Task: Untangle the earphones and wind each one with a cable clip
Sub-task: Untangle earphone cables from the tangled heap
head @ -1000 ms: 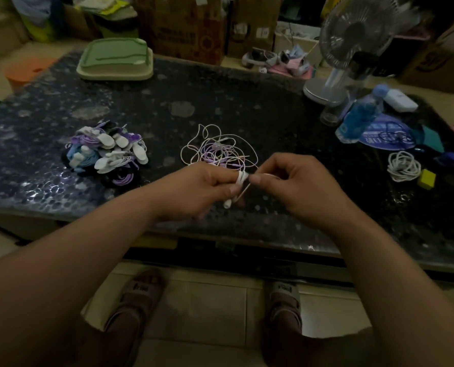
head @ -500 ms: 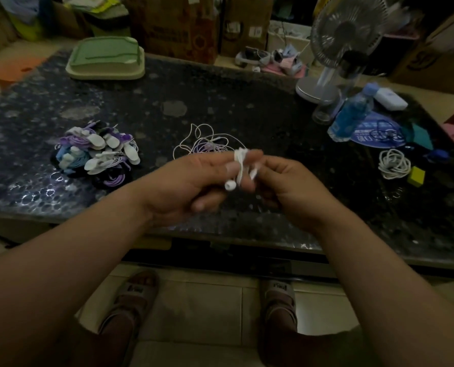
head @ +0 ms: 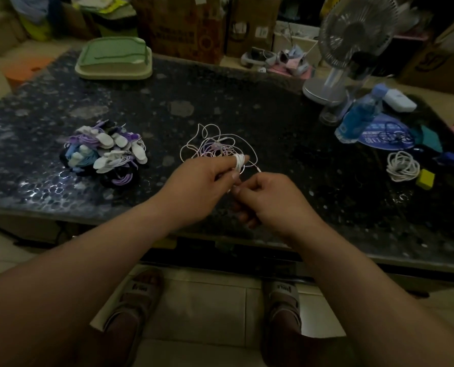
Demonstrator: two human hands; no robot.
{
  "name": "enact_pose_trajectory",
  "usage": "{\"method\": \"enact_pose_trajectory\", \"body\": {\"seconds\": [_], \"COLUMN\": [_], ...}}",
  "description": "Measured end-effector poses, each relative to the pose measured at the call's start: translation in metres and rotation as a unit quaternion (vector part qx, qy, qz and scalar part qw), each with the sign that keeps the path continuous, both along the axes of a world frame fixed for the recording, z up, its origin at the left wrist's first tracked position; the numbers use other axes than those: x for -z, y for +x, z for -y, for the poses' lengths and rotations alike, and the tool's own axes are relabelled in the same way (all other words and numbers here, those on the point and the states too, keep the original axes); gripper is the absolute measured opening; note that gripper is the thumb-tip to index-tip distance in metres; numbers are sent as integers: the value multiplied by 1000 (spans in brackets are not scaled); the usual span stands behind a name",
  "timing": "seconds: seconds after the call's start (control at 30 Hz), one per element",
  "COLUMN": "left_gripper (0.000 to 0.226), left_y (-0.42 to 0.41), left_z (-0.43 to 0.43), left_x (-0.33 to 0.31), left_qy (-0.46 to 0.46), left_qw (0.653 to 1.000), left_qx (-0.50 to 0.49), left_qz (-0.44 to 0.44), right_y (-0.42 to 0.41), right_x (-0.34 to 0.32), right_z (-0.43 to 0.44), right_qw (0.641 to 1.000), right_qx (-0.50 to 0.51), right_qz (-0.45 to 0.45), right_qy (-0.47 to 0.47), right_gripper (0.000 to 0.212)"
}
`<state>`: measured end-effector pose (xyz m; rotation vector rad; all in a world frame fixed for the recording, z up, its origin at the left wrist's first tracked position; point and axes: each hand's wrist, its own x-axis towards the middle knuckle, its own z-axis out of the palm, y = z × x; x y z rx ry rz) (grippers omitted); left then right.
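Earphone cable (head: 239, 162), white, coiled round the curled forefinger of my left hand (head: 204, 181), just my side of the tangle (head: 215, 145) | right hand (head: 273, 200) pinches its loose end | clipped bundles (head: 106, 152) left of tangle | dark speckled table (head: 247, 102) under the tangle | fan (head: 355, 30), cardboard boxes (head: 186, 25) beyond tangle

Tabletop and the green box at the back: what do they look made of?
Tabletop: likely polished stone or glass, dark and speckled, with glossy highlights. Green box: probably matte plastic, with soft moulded corners and no shine.
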<state>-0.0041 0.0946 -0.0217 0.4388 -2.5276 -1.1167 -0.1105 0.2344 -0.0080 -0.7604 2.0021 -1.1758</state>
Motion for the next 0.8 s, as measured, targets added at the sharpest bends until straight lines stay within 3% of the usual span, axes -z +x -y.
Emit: {"method": "enact_pose_trajectory", "body": {"seconds": [0.1,0.2,0.47,0.63,0.73,0.8], "left_gripper": [14,22,19,13,22,23], "left_y": [1,-1,-3,-3,-4,-6], "left_z": [-1,2,0,-6,-5,-5], "left_x": [1,4,-7,-7,-12,-19], "left_qy": [-23,-39,91,70,223,341], "left_qw": [999,998,985,985,970,938], "left_qx": [23,37,118,109,66,42], "left_qz": [5,39,90,115,77,41], "right_y": [1,0,-18,-22,-32,-41], "right_x": [-1,-2,0,-1,-14,-19], "right_z": [-1,-1,-7,-6,-10,-13], "right_qw": [1000,998,989,993,993,988], "right_qx": [16,38,4,0,76,120], "right_qz": [-10,-30,-142,-107,-35,37], "right_qy": [-8,-34,-45,-57,-80,-88], "right_gripper": [18,10,10,18,27,32]}}
